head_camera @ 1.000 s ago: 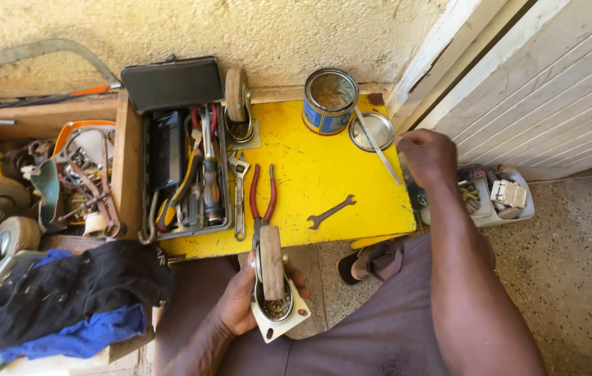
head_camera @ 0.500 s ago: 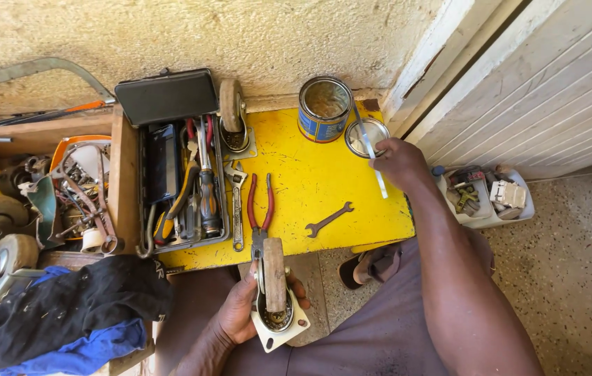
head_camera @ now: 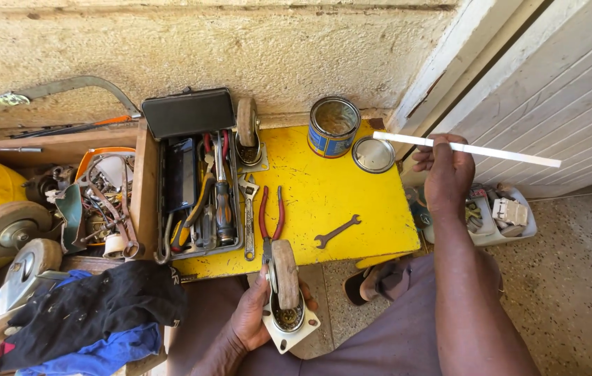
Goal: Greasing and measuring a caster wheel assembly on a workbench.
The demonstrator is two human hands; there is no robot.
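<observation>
Left hand (head_camera: pixel 258 317) clamped on caster wheel (head_camera: pixel 284 292); right hand (head_camera: pixel 446 170) pinching white strip (head_camera: pixel 470 148) at two o'clock. Could drop wheel onto pliers (head_camera: pixel 271 216), or clip open tin (head_camera: pixel 333 125) with strip.

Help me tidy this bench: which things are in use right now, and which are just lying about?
In use:
left hand holding the caster wheel
right hand holding the white stick

Lying about:
open tin can and its lid
small spanner
red-handled pliers
open toolbox
second caster
</observation>
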